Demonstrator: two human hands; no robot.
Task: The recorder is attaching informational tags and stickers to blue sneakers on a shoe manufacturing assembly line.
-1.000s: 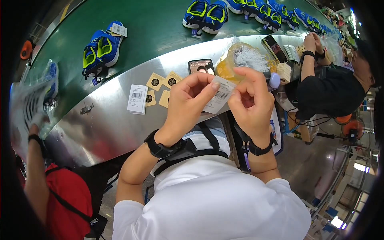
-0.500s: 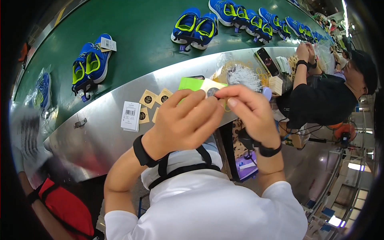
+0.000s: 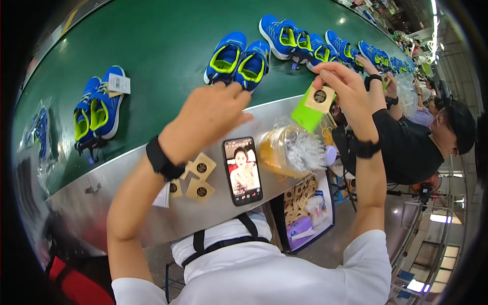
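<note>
My left hand [image 3: 208, 119] reaches over the ledge to the heels of a pair of blue sneakers [image 3: 252, 66] with lime linings. Its fingers are bent and partly hidden, and its thumb stands apart. Up on the right, my right hand [image 3: 345, 89] pinches a bright green card [image 3: 304, 116] and a square kraft tag with a black round mark [image 3: 321, 98] lying against it. Several similar kraft tags [image 3: 200, 189] lie on the metal ledge below my left forearm, which partly covers a white label [image 3: 162, 197].
A lit phone [image 3: 243, 173] lies beside a clear plastic container [image 3: 277, 147] holding yellow bands and white plastic strands. Below is an open box [image 3: 305, 203] of kraft tags. More sneakers [image 3: 101, 107] stand on the green belt [image 3: 157, 46]. A co-worker [image 3: 412, 137] sits at right.
My hands have parted. The left has moved up to the sneakers; the right has moved up and rightward with the green card and tag. The phone and container are now uncovered.
</note>
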